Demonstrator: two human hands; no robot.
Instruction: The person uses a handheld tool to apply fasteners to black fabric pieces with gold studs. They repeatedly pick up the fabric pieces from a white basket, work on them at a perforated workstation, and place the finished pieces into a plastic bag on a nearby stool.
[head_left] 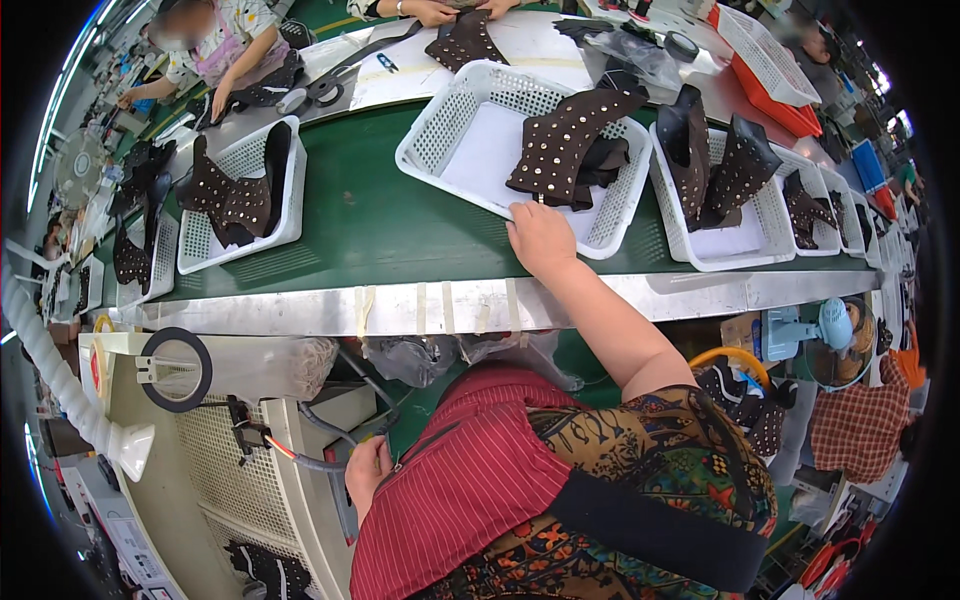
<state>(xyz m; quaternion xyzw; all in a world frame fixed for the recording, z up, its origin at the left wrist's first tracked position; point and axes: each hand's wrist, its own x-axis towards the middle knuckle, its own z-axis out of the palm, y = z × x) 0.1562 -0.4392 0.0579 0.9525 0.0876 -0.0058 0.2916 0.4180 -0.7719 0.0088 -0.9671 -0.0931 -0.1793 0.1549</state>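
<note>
Right hand (543, 240), half-curled, grips a white basket (424, 128) on the green worktop (350, 200), a blue fan (834, 323) off right.

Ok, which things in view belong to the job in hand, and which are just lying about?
In hand:
White basket, right hand at its near rim
Studded brown boot upper, inside it
White sheet, lining it

Apparently lying about:
Grey plastic bag, below the metal edge
Blue fan, right
Small blue tool, far side
</note>
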